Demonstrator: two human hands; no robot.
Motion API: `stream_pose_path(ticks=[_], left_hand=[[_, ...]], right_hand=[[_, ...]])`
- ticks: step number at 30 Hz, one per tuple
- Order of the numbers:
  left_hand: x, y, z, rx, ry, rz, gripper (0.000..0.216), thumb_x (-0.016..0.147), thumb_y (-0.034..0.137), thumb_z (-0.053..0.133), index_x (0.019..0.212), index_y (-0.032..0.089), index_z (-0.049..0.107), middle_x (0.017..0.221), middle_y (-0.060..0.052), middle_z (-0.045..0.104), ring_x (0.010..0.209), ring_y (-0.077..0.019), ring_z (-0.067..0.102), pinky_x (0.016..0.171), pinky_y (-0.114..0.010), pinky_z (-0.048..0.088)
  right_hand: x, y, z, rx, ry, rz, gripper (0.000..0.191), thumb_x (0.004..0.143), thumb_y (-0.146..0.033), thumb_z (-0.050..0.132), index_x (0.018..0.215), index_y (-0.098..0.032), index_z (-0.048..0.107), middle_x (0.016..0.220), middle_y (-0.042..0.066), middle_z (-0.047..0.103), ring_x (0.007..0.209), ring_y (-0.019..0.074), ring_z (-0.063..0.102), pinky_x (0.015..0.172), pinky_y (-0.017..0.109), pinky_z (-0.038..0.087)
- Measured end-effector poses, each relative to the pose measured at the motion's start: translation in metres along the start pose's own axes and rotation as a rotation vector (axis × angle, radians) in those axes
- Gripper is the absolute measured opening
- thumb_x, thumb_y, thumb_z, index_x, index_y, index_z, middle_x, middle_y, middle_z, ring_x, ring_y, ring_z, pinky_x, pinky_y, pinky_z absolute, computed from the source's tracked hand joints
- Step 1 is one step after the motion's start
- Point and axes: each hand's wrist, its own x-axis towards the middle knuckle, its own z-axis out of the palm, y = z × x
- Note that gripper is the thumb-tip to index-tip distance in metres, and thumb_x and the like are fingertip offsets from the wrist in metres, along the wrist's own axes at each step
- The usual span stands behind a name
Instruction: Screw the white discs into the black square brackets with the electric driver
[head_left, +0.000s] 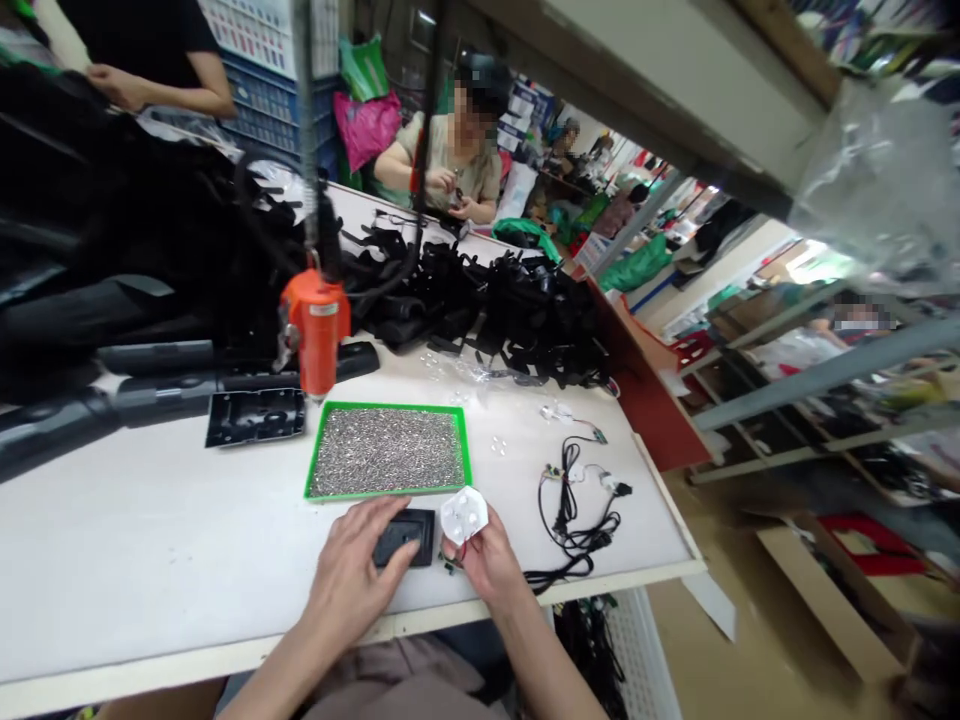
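Observation:
Close to the table's front edge, my left hand [360, 560] lies over a black plastic housing part [424, 535], its fingers at the far side and thumb across the near part. My right hand [491, 560] pinches a white, many-sided plate with round lens-like spots [463, 514] just to the right of that part. A small green circuit board [448, 563] hangs below the plate, by my right fingers. Just beyond both hands stands a green tray [386, 494] full of small metal screws. Above its left corner hangs an orange power screwdriver [319, 335].
Black cables with small boards [577, 510] lie at the right. A black half-shell [255, 418] and dark tubes [165, 398] are at the left. Heaps of black parts [480, 300] cover the far side, where a co-worker [442, 160] sits. A metal shelf beam [787, 385] slants at right.

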Motion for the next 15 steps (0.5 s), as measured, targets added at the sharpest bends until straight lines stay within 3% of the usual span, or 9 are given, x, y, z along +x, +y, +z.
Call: stream_pose_path(ticks=[5, 9, 12, 15], left_hand=[[0.019, 0.046, 0.013, -0.147, 0.039, 0.02, 0.035, 0.079, 0.041, 0.065, 0.108, 0.021, 0.06, 0.107, -0.008, 0.067, 0.1, -0.025, 0.062, 0.084, -0.04, 0.051], [0.022, 0.051, 0.024, -0.165, 0.007, 0.13, 0.029, 0.084, 0.041, 0.058, 0.105, 0.02, 0.062, 0.105, -0.01, 0.069, 0.101, -0.026, 0.063, 0.086, -0.04, 0.05], [0.017, 0.045, 0.033, -0.342, -0.143, 0.003, 0.034, 0.09, 0.044, 0.047, 0.111, 0.021, 0.059, 0.105, -0.009, 0.07, 0.097, -0.0248, 0.065, 0.084, -0.039, 0.053], [0.009, 0.041, 0.039, -0.678, -0.324, -0.193, 0.044, 0.091, 0.053, 0.041, 0.116, 0.021, 0.057, 0.106, -0.009, 0.07, 0.101, -0.0256, 0.065, 0.087, -0.04, 0.053]], right_hand=[[-0.009, 0.015, -0.003, 0.065, 0.128, -0.021, 0.028, 0.061, -0.031, 0.078, 0.083, -0.021, 0.064, 0.061, -0.005, 0.057, 0.051, 0.0097, 0.048, 0.05, 0.02, 0.043], [-0.021, 0.016, -0.006, -0.027, 0.153, -0.15, 0.029, 0.071, -0.042, 0.072, 0.091, -0.022, 0.065, 0.08, 0.002, 0.067, 0.069, 0.0153, 0.061, 0.063, 0.025, 0.05], [-0.039, -0.009, -0.025, -0.44, 0.055, -0.299, 0.032, 0.089, -0.045, 0.051, 0.104, -0.021, 0.064, 0.083, 0.005, 0.069, 0.073, 0.0177, 0.064, 0.071, 0.03, 0.053], [-0.064, -0.044, -0.062, -1.189, 0.0, -0.399, 0.033, 0.094, -0.024, 0.039, 0.119, -0.02, 0.06, 0.104, 0.009, 0.07, 0.098, 0.0212, 0.062, 0.093, 0.039, 0.046]])
